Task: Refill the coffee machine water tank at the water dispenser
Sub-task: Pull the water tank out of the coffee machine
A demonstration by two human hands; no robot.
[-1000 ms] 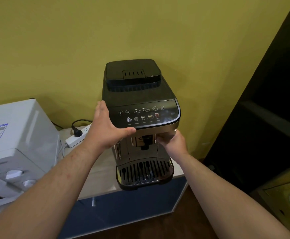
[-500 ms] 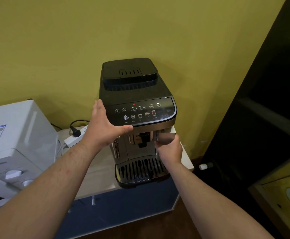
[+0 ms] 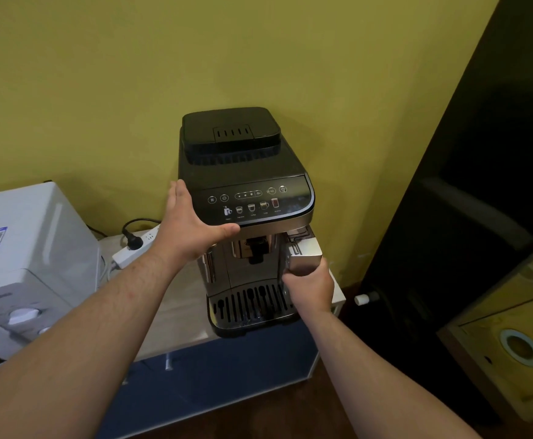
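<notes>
Your left hand [image 3: 192,228], fingers straight, pressed the coffee machine [image 3: 240,166] at frame centre, your right hand [image 3: 311,286] gripped the water tank [image 3: 304,253], jutting forward at the machine's lower right.

The single view comes from a wide-angle camera on the person's head, facing forward and tilted down. It looks onto the top and front of the machine [image 3: 243,172] from above, within arm's reach: both forearms run in from the bottom corners to it. The left hand [image 3: 189,229] and the right hand [image 3: 311,286], which grips the tank [image 3: 303,258], lie near the middle. The wall [image 3: 132,74] fills the upper half, a white appliance [image 3: 27,248] the left edge, a dark cabinet [image 3: 480,185] the right.
</notes>
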